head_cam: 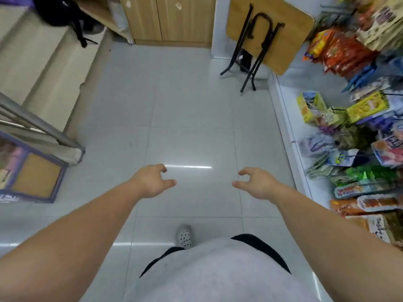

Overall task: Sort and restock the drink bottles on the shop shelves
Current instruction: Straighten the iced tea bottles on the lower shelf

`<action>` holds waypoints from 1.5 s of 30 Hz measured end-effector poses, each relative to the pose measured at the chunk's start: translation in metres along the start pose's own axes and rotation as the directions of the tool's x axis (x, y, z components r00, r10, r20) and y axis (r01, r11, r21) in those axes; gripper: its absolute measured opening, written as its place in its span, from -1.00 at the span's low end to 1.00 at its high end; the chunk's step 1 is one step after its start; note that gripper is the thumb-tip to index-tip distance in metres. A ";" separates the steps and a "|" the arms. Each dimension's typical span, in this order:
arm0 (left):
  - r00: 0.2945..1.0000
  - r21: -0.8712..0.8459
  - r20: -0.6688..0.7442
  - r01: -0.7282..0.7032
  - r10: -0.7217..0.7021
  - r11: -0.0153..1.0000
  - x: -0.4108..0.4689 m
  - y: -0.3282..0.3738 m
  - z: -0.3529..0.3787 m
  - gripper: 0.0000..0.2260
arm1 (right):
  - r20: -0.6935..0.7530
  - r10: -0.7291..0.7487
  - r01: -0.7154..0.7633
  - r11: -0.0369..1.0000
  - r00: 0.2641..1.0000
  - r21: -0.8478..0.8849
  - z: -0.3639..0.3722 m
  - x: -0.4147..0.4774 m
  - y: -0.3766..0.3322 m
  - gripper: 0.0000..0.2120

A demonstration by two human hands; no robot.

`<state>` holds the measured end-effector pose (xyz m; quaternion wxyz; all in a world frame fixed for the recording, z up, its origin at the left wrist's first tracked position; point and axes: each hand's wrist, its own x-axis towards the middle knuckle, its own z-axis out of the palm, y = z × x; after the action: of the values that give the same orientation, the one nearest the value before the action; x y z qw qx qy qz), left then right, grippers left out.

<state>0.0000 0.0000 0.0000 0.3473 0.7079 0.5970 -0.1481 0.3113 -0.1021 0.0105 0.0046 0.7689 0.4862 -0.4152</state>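
Note:
No drink bottles show in this view. My left hand hangs out in front of me over the grey tiled floor, its fingers loosely curled around nothing. My right hand is level with it, about a tile's width to the right, also loosely curled and holding nothing. Both forearms reach forward from the bottom corners of the frame. One shoe shows on the floor below my hands.
Racks of snack packets line the right side. A folded wooden table with black legs leans at the far right. Wooden cabinets stand at the back. A cardboard box and a metal rail sit at the left.

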 end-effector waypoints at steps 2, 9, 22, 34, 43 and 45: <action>1.000 0.009 -0.014 -0.009 0.009 1.000 0.037 0.008 -0.031 -0.37 | -0.020 0.017 -0.016 0.999 1.000 0.045 -0.022 0.032 -0.014 -0.39; 0.999 0.006 0.048 -0.008 0.008 1.000 0.172 0.053 -0.118 -0.40 | 0.012 0.064 -0.065 0.969 0.998 0.240 -0.108 0.170 -0.048 -0.42; 0.992 -0.211 -0.005 0.122 -0.126 0.970 0.417 0.180 -0.299 -0.41 | 0.041 0.004 -0.014 0.971 0.999 0.239 -0.342 0.443 -0.119 -0.44; 0.995 -0.250 0.050 0.091 -0.081 0.964 0.659 0.178 -0.463 -0.40 | 0.017 0.055 -0.058 0.962 0.998 0.267 -0.468 0.666 -0.237 -0.43; 0.997 -0.045 0.079 -0.014 0.018 0.999 0.824 0.206 -0.623 -0.39 | -0.012 0.099 -0.091 0.947 0.995 0.308 -0.566 0.797 -0.333 -0.42; 0.996 -0.023 0.084 -0.029 0.031 0.999 0.858 0.219 -0.646 -0.39 | -0.008 0.105 -0.097 0.944 0.994 0.315 -0.586 0.825 -0.342 -0.43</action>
<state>0.2840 1.0585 -0.0050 0.3821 0.7059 0.5727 -0.1663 0.5769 0.9327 -0.0006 -0.1026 0.7887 0.3740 -0.4770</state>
